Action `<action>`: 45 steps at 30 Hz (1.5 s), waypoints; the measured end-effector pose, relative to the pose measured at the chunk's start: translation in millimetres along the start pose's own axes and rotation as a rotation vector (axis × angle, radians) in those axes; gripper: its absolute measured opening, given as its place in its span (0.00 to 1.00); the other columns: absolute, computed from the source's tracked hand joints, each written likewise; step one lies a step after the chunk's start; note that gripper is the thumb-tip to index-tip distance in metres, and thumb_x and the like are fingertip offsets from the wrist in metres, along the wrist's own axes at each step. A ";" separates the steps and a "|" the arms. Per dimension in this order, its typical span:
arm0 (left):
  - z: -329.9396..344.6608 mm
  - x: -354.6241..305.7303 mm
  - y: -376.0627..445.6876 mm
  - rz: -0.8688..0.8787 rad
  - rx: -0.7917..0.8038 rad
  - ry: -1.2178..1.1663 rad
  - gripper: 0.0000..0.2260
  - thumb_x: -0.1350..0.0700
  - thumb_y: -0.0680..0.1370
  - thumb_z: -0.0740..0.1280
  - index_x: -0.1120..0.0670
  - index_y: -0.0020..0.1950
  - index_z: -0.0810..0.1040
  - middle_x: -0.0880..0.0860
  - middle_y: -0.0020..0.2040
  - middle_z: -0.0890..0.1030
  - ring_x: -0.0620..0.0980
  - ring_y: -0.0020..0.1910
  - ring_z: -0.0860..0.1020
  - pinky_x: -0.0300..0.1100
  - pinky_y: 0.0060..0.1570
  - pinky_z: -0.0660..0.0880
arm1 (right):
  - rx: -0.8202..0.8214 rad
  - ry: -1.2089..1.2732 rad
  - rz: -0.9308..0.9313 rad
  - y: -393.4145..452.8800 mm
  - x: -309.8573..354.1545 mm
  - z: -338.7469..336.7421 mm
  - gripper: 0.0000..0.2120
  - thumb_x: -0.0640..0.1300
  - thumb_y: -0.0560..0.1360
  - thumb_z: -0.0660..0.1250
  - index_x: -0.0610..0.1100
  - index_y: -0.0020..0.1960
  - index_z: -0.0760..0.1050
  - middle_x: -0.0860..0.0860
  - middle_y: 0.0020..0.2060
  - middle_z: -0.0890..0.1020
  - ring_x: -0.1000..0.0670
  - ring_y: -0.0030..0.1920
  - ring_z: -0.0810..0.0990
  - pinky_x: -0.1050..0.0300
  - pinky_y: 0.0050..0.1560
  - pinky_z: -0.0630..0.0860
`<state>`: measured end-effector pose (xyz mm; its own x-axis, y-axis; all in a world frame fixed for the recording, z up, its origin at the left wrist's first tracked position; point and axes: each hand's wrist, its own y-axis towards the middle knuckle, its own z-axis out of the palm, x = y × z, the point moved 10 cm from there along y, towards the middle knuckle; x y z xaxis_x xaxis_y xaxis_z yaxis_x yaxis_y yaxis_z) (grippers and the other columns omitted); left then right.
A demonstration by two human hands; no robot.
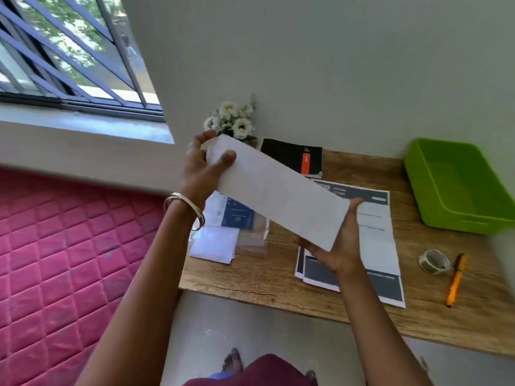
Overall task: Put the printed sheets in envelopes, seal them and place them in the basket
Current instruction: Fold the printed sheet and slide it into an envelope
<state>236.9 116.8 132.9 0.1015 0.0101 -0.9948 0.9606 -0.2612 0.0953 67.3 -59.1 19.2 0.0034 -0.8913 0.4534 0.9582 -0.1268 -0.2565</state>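
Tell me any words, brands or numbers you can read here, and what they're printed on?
None can be read.
Printed sheets on the table: dark headers and text lines, blurred.
Black booklet: orange tag with tiny lettering, too small.
Blue-and-white papers: blurred.
White envelope held in both hands: no readable print.

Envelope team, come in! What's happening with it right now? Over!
Left hand and right hand both grip the white envelope, held above the desk. Green basket empty, far right. Printed sheets waiting underneath. Nothing in the way.
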 end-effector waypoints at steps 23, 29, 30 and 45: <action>195.9 71.4 -80.0 -0.419 0.466 0.224 0.10 0.52 0.77 0.65 0.54 0.56 0.77 0.55 0.51 0.82 0.55 0.48 0.81 0.55 0.50 0.78 | 0.190 -2.218 -0.491 -95.2 63.1 3.1 0.31 0.69 0.69 0.62 0.59 0.70 0.68 0.58 0.71 0.69 0.54 0.72 0.61 0.47 0.68 0.60; 203.7 57.5 -87.0 -0.125 0.778 0.648 0.10 0.54 0.76 0.67 0.54 0.56 0.76 0.53 0.50 0.81 0.53 0.48 0.80 0.48 0.49 0.78 | -0.401 -1.768 -0.879 -93.7 152.6 -1.1 0.26 0.63 0.72 0.64 0.53 0.67 0.72 0.51 0.65 0.73 0.47 0.66 0.67 0.37 0.63 0.67; 202.6 54.4 -86.8 -0.070 0.804 0.723 0.09 0.54 0.75 0.67 0.54 0.55 0.77 0.53 0.50 0.81 0.53 0.48 0.80 0.46 0.49 0.77 | -0.510 -1.714 -0.900 -94.1 164.6 -5.0 0.27 0.62 0.72 0.64 0.52 0.67 0.71 0.50 0.65 0.72 0.46 0.65 0.67 0.37 0.63 0.67; 182.7 34.9 -96.9 0.301 0.646 1.030 0.55 0.23 0.56 0.61 0.39 0.73 0.34 0.50 0.75 0.56 0.55 0.74 0.55 0.68 0.65 0.32 | -0.416 -0.799 -0.448 -57.0 127.2 -32.1 0.13 0.37 0.73 0.71 0.41 0.57 0.77 0.45 0.49 0.85 0.45 0.50 0.83 0.47 0.46 0.81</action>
<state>100.1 -33.9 82.4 0.7295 0.5413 -0.4181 0.5915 -0.8062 -0.0118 3.9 -179.2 64.1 0.0049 -0.1905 0.9817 0.7426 -0.6568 -0.1311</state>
